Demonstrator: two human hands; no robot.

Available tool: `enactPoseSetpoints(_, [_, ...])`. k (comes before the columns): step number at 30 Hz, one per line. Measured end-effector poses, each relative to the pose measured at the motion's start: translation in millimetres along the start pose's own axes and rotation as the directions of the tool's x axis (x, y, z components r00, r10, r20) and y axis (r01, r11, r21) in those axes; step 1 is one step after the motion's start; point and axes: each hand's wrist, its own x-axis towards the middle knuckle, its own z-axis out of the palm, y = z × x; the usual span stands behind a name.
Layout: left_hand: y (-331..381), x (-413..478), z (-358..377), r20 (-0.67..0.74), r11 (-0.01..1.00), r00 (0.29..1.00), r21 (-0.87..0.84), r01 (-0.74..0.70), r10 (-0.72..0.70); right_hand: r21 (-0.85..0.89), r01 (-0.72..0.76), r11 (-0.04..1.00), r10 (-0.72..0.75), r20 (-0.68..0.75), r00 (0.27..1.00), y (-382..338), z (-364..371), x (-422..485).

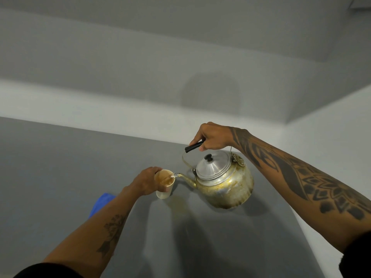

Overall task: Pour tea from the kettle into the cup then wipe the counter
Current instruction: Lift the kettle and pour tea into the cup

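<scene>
A worn metal kettle (224, 183) with a black-knobbed lid hangs tilted above the grey counter (60, 167). My right hand (212, 137) grips its black handle from above. Its spout reaches left to the rim of a pale cup (163, 194), and a thin stream of brown tea runs into the cup. My left hand (146, 182) is wrapped around the cup's left side and holds it tilted toward the spout. Brown tea shows inside the cup.
A blue cloth (101, 203) lies on the counter, partly hidden behind my left forearm. A faint brownish stain (178, 204) marks the counter just right of the cup. A white wall rises behind and to the right of the counter.
</scene>
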Motion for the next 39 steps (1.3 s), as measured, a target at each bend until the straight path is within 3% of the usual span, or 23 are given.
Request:
enactPoseSetpoints(14, [8,-5,-1,-0.002,1.0,1.0,-0.003,-0.003,0.003,0.073,0.005,0.997,-0.003,-0.039,0.999,17,10,-3])
enactPoseSetpoints(25, [10,-8,-4,-0.009,1.0,1.0,-0.007,0.008,-0.008,0.188,-0.09,0.978,0.104,-0.067,0.992,64,39,-20])
enactPoseSetpoints(32, [28,2,-21,0.126,0.989,0.987,0.118,0.085,-0.1,0.217,-0.101,0.971,0.126,-0.104,0.987,80,43,-31])
enactPoseSetpoints(39, [125,35,-65,0.132,0.981,0.986,0.147,-0.126,0.107,0.237,-0.118,0.964,0.157,-0.153,0.976,95,39,-37])
